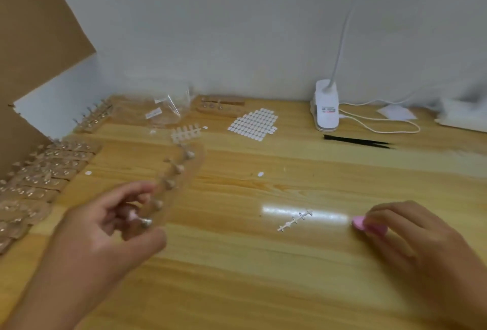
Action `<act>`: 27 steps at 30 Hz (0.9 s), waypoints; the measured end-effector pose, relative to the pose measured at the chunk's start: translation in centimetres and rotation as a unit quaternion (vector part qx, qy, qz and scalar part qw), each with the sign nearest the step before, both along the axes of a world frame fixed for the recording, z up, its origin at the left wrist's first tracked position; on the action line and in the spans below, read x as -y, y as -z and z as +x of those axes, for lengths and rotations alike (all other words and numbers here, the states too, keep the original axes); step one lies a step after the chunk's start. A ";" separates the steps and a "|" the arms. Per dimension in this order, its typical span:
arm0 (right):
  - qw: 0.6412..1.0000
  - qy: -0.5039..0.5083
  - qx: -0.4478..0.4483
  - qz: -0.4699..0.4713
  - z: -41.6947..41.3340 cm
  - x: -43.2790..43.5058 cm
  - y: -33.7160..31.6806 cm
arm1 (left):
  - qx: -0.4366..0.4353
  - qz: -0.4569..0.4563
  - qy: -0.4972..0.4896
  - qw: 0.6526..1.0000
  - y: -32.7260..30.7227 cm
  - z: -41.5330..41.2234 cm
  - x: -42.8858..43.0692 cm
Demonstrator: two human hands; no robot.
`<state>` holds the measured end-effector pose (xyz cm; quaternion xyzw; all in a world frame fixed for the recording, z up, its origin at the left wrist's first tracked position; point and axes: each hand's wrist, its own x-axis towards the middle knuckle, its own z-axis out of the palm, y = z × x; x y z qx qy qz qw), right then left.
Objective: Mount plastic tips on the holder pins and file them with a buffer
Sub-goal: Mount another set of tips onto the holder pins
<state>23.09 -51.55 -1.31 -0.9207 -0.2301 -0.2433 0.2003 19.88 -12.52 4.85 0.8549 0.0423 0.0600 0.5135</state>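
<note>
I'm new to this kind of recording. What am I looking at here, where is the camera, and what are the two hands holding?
There is no machine here: a person works with bare hands. The single picture comes from a camera worn on the head, looking down at a wooden table. The left hand grips a clear strip with a row of pins, lifted and blurred. The right hand pinches a small pink buffer down by the table. On the table lie a sheet of white stickers, black tweezers, a white clip lamp, a comb of white tips, a bare plastic stem and, at the left edge, more strips.
</note>
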 end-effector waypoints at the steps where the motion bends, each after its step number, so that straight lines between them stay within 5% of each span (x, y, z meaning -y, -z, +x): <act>1: 1.000 0.017 -0.002 0.003 0.3 0.4 0.4 | 0.005 0.017 0.000 1.000 -0.3 0.9 1.5; 8: 0.993 0.085 -0.075 0.029 3.0 2.8 0.8 | -0.014 0.095 0.354 0.930 5.4 3.9 8.2; 16: 0.998 0.023 -0.049 -0.011 7.5 -1.6 -2.0 | 0.037 0.214 0.421 0.881 6.3 5.9 7.9; 19: 0.998 -0.017 -0.045 -0.041 9.0 -5.5 -3.5 | -0.002 0.188 0.361 0.914 4.4 6.7 5.1; 22: 0.995 -0.052 -0.057 -0.061 9.6 -8.4 -4.2 | 0.041 0.219 0.152 0.963 3.1 10.6 0.9; 24: 0.993 -0.075 -0.067 -0.057 9.5 -9.6 -4.1 | 0.045 0.290 0.050 0.955 3.0 14.4 -1.8; 27: 0.990 -0.105 -0.083 -0.051 8.6 -9.8 -3.3 | -0.033 0.364 0.036 0.930 3.8 19.0 -4.5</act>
